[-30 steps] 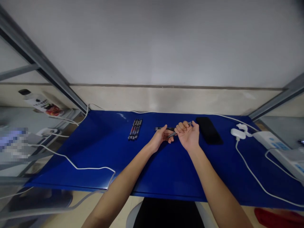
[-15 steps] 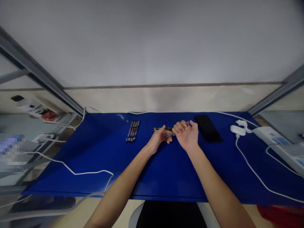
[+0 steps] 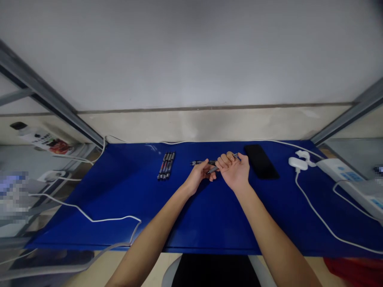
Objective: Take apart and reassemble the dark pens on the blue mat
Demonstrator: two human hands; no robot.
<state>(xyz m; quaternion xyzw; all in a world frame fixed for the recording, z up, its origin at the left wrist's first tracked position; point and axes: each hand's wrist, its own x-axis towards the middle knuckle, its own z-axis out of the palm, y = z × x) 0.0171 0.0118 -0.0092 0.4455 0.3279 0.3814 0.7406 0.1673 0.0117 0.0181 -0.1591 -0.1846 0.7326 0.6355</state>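
Observation:
A pen with a grey grip (image 3: pixel 213 170) is held slanted above the desk, its tip end toward the left. My right hand (image 3: pixel 233 171), palm turned up, has its fingers curled around the pen's upper part, with the thumb by its top end. My left hand (image 3: pixel 196 178) is curled around the pen's tip end; exact finger contact is partly hidden. Just behind my hands lies a dark pen or pens (image 3: pixel 196 162), partly covered by them. Farther left, several pens (image 3: pixel 166 165) lie side by side in a row.
A black phone (image 3: pixel 261 161) lies right of my right hand on the blue desk (image 3: pixel 209 223). A white charger (image 3: pixel 297 163) with its cable and a white power strip (image 3: pixel 350 179) are at the right. White cable (image 3: pixel 113 218) crosses the left side. A bottle (image 3: pixel 44 139) stands beyond the frame.
The whole view has shifted very slightly. Both hands keep nearly the same pose on the pen, and the other pens stay put.

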